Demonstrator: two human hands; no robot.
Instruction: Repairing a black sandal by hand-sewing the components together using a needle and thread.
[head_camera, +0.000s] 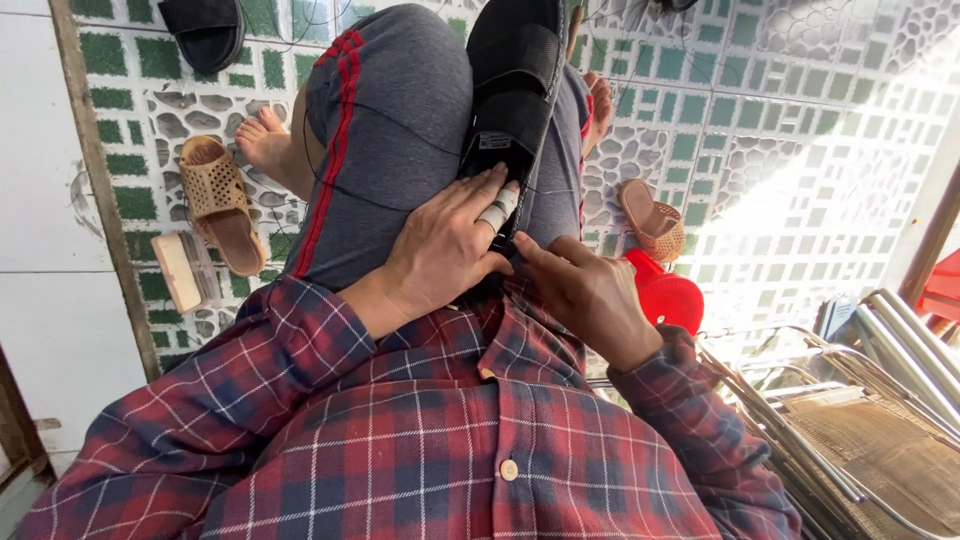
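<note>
left hand (445, 245) flat, fingers spread on black sandal (515, 80) | right hand (590, 290) pinching sandal's near end | sandal lying along lap between grey-trousered thighs (390, 130) | red plastic stool (668, 295) beside right wrist

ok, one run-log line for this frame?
left hand: pressing black sandal on lap | right hand: pinching its near end | bandaged finger | red stool beside

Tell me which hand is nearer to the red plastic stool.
Right. The right hand sits at the near end of the black sandal on the lap, just beside the red plastic stool. The left hand lies flat against the sandal, farther from the stool.
</note>
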